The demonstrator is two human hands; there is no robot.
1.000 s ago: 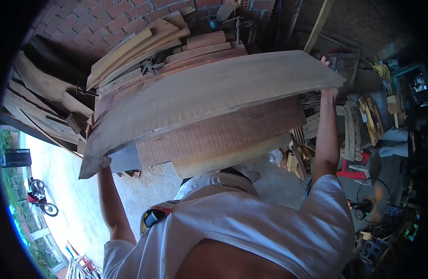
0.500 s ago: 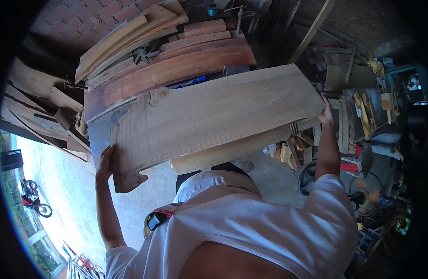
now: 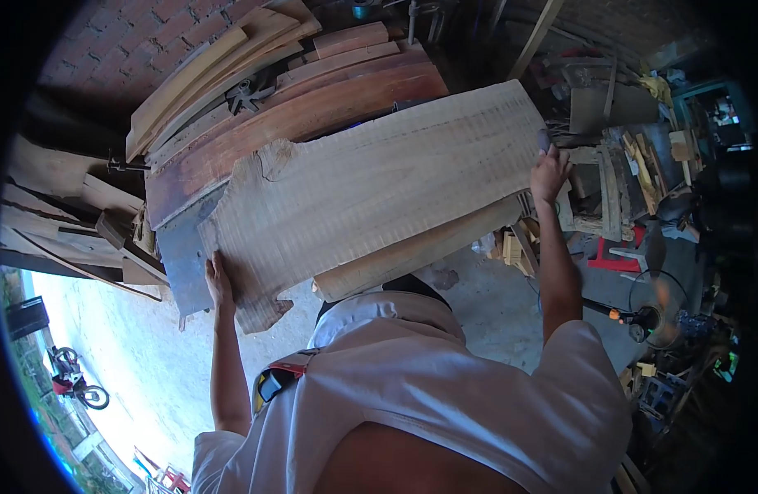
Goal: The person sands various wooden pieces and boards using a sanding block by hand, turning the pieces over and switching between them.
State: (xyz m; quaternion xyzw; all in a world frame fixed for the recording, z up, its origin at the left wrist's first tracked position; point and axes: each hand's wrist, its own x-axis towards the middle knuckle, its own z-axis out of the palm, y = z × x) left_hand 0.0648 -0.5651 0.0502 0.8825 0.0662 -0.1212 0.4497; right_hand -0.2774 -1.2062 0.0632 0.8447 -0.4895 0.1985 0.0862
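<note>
A wide, pale wooden board (image 3: 387, 173) with a ragged, notched left end lies across the view in front of me. My left hand (image 3: 219, 280) is closed against its left end, fingers along the edge. At the right end my right hand (image 3: 550, 174) is curled into a fist over the board's edge. A small dark grey object (image 3: 544, 140) sticks up from that fist; its kind cannot be made out. Under the near edge of the board runs a second pale plank (image 3: 412, 251). A grey flat surface (image 3: 181, 255) shows beyond the left end.
Behind the board, reddish planks (image 3: 313, 119) are stacked, with a dark star-shaped metal part (image 3: 247, 95) on them. Wood offcuts (image 3: 515, 251) lie at the right, near a red stool (image 3: 618, 251) and a fan (image 3: 655, 317). A motorbike (image 3: 73, 379) stands outside on the left.
The board has shifted left and tilted slightly, its right end rising. My right hand has gone from gripping the end's side to a fist over the edge. My left hand stays at the left end.
</note>
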